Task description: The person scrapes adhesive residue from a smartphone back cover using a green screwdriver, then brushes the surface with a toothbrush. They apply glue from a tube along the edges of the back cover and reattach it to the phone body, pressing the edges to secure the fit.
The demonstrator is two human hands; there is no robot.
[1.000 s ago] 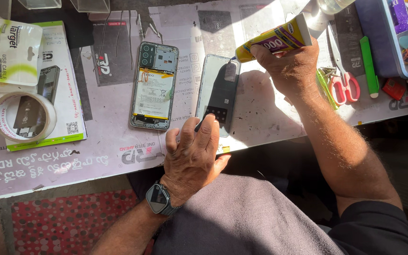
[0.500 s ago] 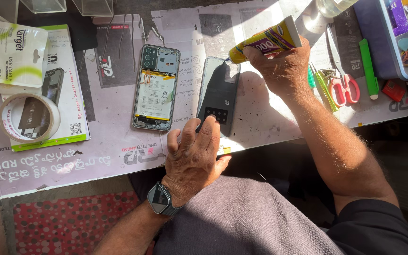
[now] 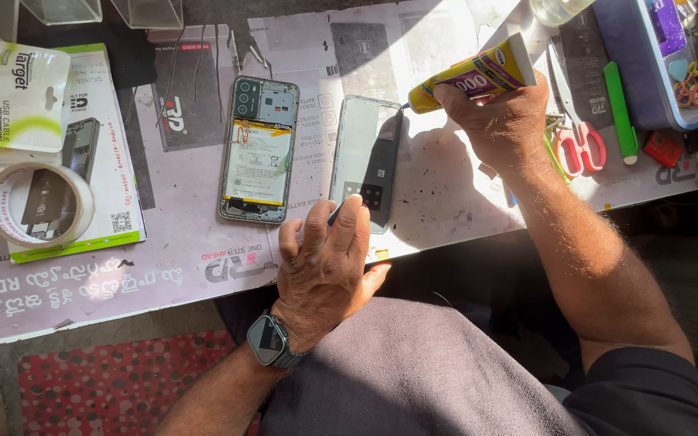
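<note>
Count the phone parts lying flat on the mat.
2. The opened phone body with its yellow-labelled battery exposed lies left of centre; the separate glass phone back panel lies just right of it, held by the left hand. Others may be hidden.

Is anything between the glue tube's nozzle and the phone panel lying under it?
Nothing visible. The right hand holds the glue tube with its tip at the panel's top edge; the left hand presses the panel's near end only.
</note>
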